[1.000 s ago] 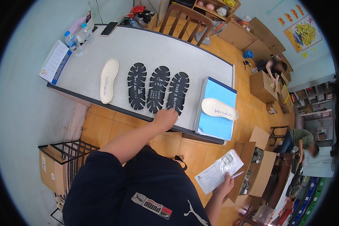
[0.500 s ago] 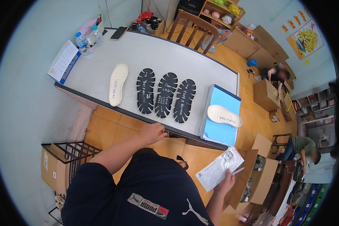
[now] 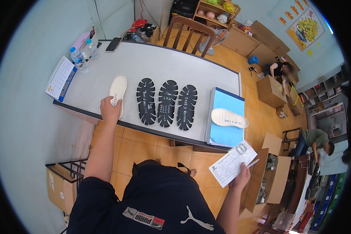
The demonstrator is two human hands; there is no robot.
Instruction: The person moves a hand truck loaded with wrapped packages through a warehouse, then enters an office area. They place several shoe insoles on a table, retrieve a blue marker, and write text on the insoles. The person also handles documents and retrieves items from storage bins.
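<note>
Two hands, well apart: my left hand (image 3: 110, 110) is on a cream sole (image 3: 118, 85) near the table's (image 3: 144, 58) front edge, though whether pinching or merely touching, I can't quite tell. My right hand (image 3: 241, 176) grips a paper slip (image 3: 227, 164) and pen (image 3: 253, 162). Three black soles (image 3: 167, 104) already lie in a row, untouched; another cream sole (image 3: 229, 118) already rests on the blue binder (image 3: 230, 100).
</note>
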